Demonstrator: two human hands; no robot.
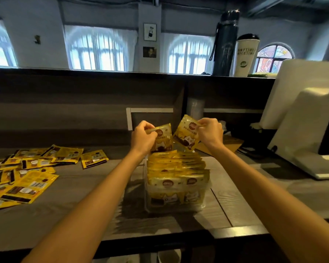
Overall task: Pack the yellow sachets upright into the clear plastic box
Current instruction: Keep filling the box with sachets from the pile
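Our left hand (143, 136) and right hand (210, 132) each pinch one light, floppy yellow sachet (187, 134) by its top seal, above the clear plastic box (176, 205).

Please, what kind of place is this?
Probably a cafe or shop counter: a white point-of-sale screen on its stand, a white takeaway cup with a black lid on the dark wooden ledge, and arched windows with white curtains.

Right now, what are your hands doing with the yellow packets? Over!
Left hand pinching one sachet, right hand pinching another sachet, both above the clear box. Box nearly full, upright rows. Loose pile left on counter. Nothing blocking.
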